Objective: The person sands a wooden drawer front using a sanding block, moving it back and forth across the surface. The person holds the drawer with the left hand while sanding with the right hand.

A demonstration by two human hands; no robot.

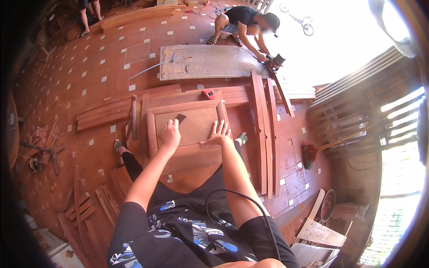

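Note:
A wooden panel [192,124] set in a raised wooden frame lies in front of me, between my legs. My left hand [170,134] is closed over its left part. A small dark flat rectangular piece [180,117] sticks out past the fingers of that hand; whether it is a scraper blade or an abrasive sheet is too small to tell. My right hand [218,133] lies with fingers spread on the right side of the frame, pressing nothing but the wood. On the far edge of the frame rests a red tape measure [208,94].
Long wooden boards [261,138] lie to the right, with more boards [107,109] at left. Beyond, a crouching person [248,24] works with a power tool [273,62] beside a large pale board [210,62]. Wood offcuts [82,207] sit at lower left; a broom head [309,154] stands right.

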